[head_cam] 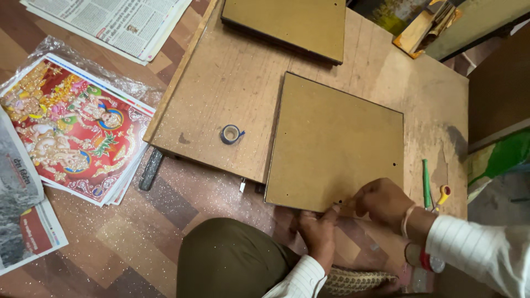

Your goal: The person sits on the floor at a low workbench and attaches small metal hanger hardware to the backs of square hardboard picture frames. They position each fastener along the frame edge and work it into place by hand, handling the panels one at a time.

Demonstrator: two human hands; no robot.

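An olive-green trousered knee (232,256) sits nearest, just before the left hand (317,234), whose grip pinches the near edge of a flat square brown hardboard panel (337,143). The right hand (383,201) presses closed fingertips on that same edge, the panel lying on the worn wooden bench (232,77) beside a small blue tape roll (231,134).

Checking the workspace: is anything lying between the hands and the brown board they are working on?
Nothing visible. Both the left hand and the right hand already touch the near edge of the brown board.

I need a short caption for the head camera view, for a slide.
Both hands, left hand and right hand, work at the near edge of a brown board.
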